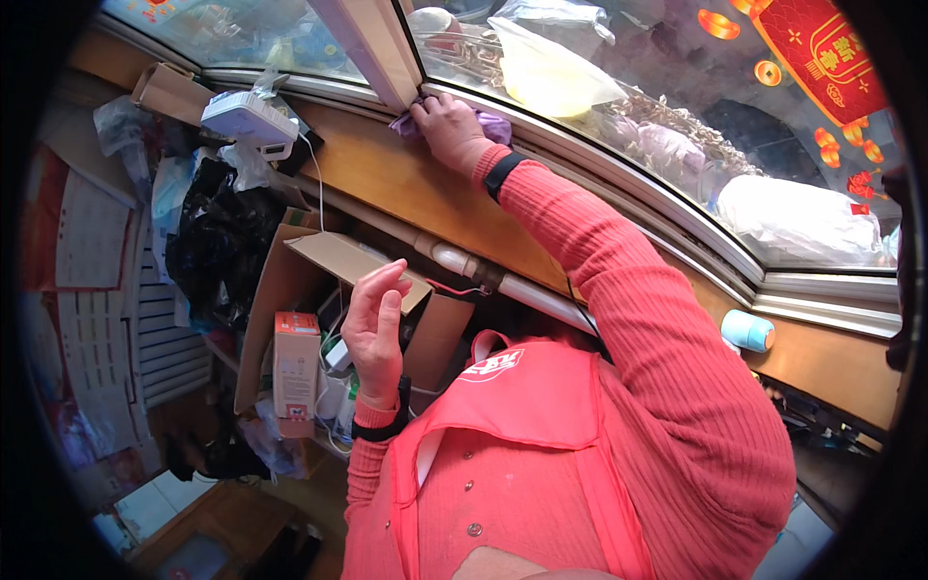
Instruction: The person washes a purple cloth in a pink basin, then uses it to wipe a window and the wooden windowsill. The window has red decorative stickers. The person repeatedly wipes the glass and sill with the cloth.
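Observation:
My right hand (453, 130) presses a crumpled purple cloth (495, 127) into the corner where the white window post (373, 54) meets the sill-side frame. Part of the cloth is hidden beneath the fingers. Below it runs the wooden windowsill (428, 199). My left hand (375, 326) is raised with nothing in it, its fingers slightly bent and the thumb apart. It appears in front of an open cardboard box (262, 312) that holds a small orange-and-white carton (296, 370) and white cables.
A white electronic device (250, 123) with a cable stands at the sill's left end. A light-blue cup (747, 331) lies on its side to the right. A white pipe (536, 293) runs below the sill. A black plastic bag (217, 232) sits above the box.

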### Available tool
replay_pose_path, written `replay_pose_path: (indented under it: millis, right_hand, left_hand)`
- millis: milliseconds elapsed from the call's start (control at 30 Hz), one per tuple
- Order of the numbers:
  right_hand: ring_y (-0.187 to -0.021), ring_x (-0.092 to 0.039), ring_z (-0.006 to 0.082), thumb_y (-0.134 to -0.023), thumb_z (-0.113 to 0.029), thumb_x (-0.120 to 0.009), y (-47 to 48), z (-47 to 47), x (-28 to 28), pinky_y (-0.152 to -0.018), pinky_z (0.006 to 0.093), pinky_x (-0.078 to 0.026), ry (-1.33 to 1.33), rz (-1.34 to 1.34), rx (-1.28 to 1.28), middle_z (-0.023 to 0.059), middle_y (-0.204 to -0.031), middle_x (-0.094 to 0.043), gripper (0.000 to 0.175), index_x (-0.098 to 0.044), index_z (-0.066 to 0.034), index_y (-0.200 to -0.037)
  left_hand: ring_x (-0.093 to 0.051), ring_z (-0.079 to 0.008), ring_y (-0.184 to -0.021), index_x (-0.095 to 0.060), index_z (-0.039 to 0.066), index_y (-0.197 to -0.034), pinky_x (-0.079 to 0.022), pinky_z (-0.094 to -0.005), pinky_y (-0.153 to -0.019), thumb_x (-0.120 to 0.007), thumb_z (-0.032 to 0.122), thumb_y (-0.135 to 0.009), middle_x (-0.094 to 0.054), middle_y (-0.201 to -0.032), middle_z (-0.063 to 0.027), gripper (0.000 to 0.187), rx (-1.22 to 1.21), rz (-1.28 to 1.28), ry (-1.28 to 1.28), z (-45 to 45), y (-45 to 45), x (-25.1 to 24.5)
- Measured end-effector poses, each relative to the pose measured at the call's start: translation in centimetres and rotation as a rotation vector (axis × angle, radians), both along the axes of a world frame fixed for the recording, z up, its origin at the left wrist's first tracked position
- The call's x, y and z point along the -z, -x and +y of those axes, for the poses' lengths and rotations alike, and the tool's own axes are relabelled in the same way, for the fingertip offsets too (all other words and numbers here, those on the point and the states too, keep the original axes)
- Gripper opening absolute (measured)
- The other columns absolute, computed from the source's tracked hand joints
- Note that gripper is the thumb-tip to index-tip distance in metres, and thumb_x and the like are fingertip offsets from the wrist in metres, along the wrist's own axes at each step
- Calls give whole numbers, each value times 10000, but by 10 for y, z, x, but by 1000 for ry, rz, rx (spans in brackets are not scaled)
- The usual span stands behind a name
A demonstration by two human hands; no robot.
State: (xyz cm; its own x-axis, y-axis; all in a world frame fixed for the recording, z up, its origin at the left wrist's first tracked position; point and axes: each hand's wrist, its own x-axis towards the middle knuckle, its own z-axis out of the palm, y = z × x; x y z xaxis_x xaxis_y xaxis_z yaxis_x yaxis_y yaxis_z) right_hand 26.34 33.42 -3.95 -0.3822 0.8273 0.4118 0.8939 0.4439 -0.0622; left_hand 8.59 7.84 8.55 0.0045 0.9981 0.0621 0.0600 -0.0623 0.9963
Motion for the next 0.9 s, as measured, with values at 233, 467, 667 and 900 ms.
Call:
replay_pose_path:
  millis: [233, 467, 667, 900]
  right_hand:
    - [-879, -674, 276, -828, -127, -618, -24, -38, -8, -741, 374, -569, 197, -174, 182, 152, -1006, -652, 266, -613, -57, -1085]
    - [-842, -677, 278, -817, -128, -623, -55, -47, -37, -682, 387, -558, 112, -146, 74, 114, -927, -663, 167, -631, -68, -973]
    - [-1018, -591, 263, -766, -210, -669, 13, -8, -20, -796, 370, -510, 165, -247, -14, 104, -972, -651, 249, -658, -69, -971]
    - [-943, -550, 308, -753, -99, -605, -12, -25, 4, -830, 387, -512, -299, 291, -115, 152, -1082, -548, 279, -601, -59, -1030]
  left_hand:
    - [-623, -150, -1020, -641, -20, -1205, -498, -279, -930, -524, 40, -1003, -626, -1207, -101, 241, 29, -74, 24, -12, -3, 6]
    - [-621, -140, -997, -654, -27, -1191, -488, -253, -916, -516, 12, -993, -622, -1162, -96, 245, 41, -54, -9, -24, 13, -2]
    - [-638, -152, -967, -658, -35, -1158, -493, -267, -887, -508, 61, -1001, -649, -1152, -101, 238, -135, 48, 40, -40, 41, -1]
    - [-642, -156, -945, -665, -25, -1131, -500, -284, -882, -495, 80, -1008, -673, -1126, -93, 235, -158, 126, 137, -39, 42, 11]
